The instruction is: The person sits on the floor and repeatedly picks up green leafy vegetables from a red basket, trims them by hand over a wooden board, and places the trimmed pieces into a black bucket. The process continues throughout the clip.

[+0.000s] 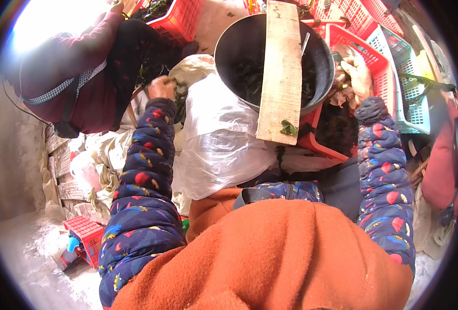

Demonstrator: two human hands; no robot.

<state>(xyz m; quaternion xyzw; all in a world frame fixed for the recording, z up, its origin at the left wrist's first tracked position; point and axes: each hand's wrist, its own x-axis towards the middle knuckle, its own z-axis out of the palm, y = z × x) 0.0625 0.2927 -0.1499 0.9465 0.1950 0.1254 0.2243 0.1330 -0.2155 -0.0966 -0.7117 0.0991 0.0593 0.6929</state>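
My left hand (162, 87) has curled fingers beside dark green leafy strands (181, 104), at the left of a white plastic bag (221, 143); whether it grips them is unclear. At the right rim of a large dark metal basin (325, 87), my right hand (357, 75) is closed around a dark leafy piece (342, 79), partly hidden by the fingers. A wooden board (281, 69) lies across the basin, with a scrap of green leaf (289, 127) on its near end. Dark wet leafy stuff (248, 75) sits inside the basin. Under my right hand is a red plastic basket (384, 77) with dark contents.
A light blue basket (418, 112) stands at the right, with a leafy strand over it. Further red baskets (354, 17) are behind. Another person (74, 81) sits at the left near a red basket (182, 19) of dark greens. A small red basket (91, 236) lies lower left.
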